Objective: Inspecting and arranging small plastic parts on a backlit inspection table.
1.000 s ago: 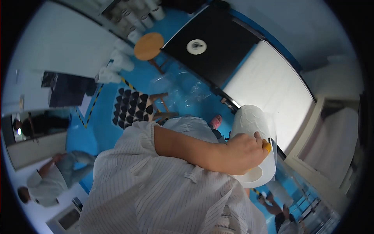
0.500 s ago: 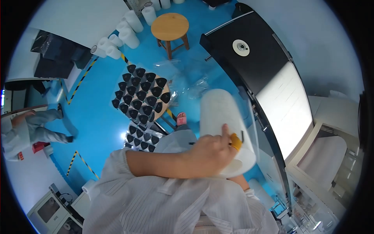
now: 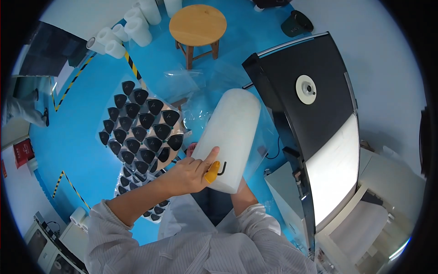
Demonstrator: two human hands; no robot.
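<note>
I carry a large white roll (image 3: 230, 137) of wrapped material in front of my chest, its long axis pointing away from me. My left hand (image 3: 189, 173) presses on the roll's near end and is shut on a small yellow-handled tool (image 3: 212, 172) with a black hooked tip. My right forearm (image 3: 242, 201) runs up under the roll. The right hand itself is hidden beneath the roll, holding it from below.
A black machine (image 3: 292, 105) with a white disc (image 3: 306, 89) stands to the right. Trays of black triangular pieces (image 3: 141, 132) lie on the blue floor to the left. Farther off are clear plastic bags (image 3: 182, 84), a round wooden stool (image 3: 197, 23) and white rolls (image 3: 123, 32). Another person (image 3: 18, 109) stands far left.
The roll has swung from upright at my right side to lying lengthwise in front of me. My view has turned toward the stool and the trays.
</note>
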